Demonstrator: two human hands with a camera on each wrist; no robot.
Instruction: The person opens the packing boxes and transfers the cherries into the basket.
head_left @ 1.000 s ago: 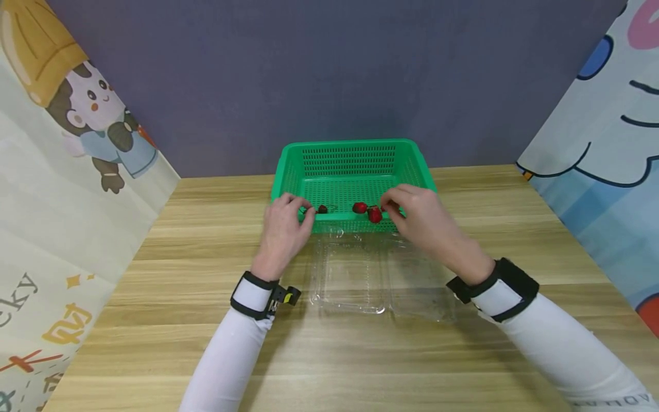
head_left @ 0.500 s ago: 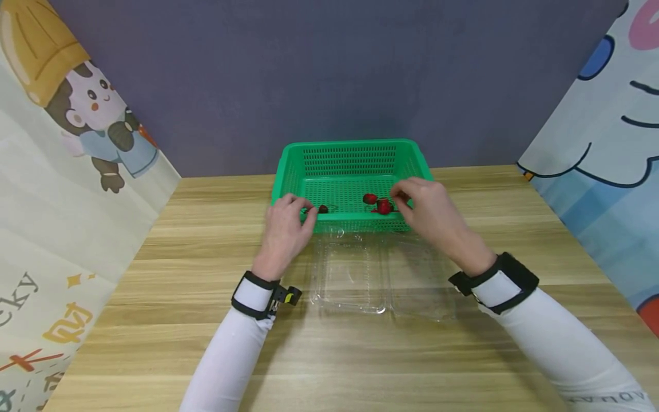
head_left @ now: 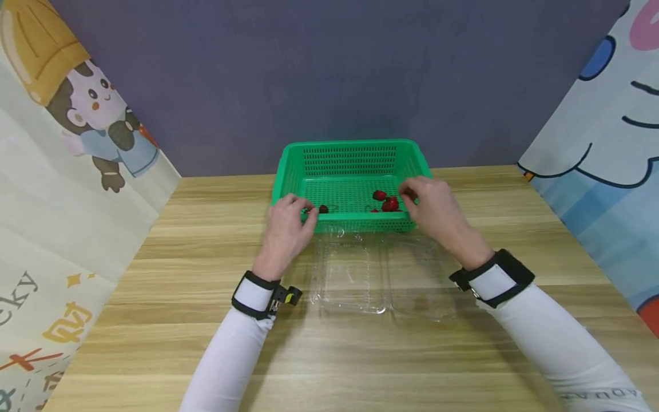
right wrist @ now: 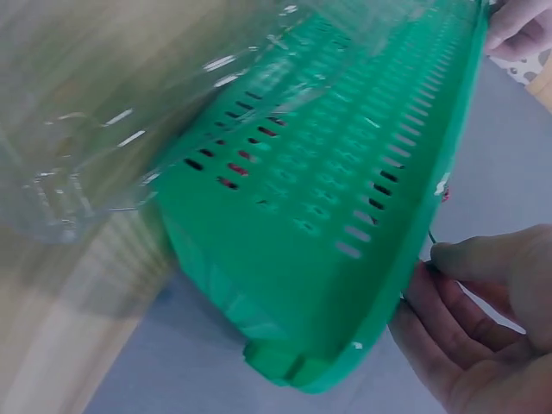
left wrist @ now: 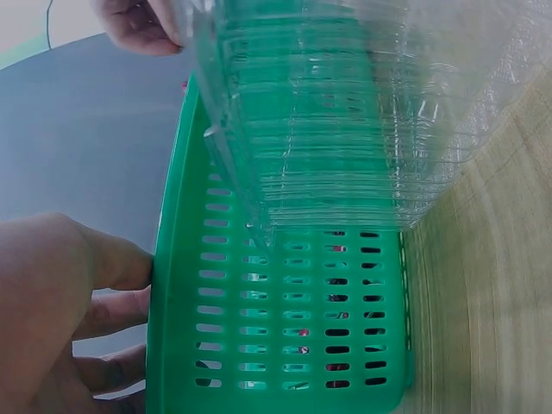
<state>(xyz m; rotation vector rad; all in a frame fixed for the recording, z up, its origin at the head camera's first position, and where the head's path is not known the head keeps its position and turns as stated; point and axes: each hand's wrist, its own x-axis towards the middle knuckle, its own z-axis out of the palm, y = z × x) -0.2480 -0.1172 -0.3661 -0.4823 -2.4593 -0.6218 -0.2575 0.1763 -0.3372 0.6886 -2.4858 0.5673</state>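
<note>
My right hand (head_left: 435, 209) is over the basket's near right corner, thumb and fingertips pinched on a thin stem (right wrist: 432, 237). Red cherries (head_left: 390, 203) show beside those fingertips, inside the basket. At the near left corner, my left hand (head_left: 289, 229) reaches over the rim with bent fingers; in the left wrist view the rim hides its fingertips, and I cannot tell whether they hold anything. A dark cherry (head_left: 323, 209) lies just right of them. The green slotted basket (head_left: 350, 217) stands on the table, with more red and dark fruit showing through its slots in both wrist views.
A clear plastic clamshell box (head_left: 350, 277) lies opened flat in front of the basket, its lid half (head_left: 419, 280) to the right. Behind the wooden table (head_left: 206, 257) rises a dark grey-blue panel (head_left: 329, 74). Printed cartoon sheets flank both sides.
My right hand has moved right and slightly away from me, and the red cherries have shifted with it toward the basket's right side. The left hand, basket and clear box have stayed put.
</note>
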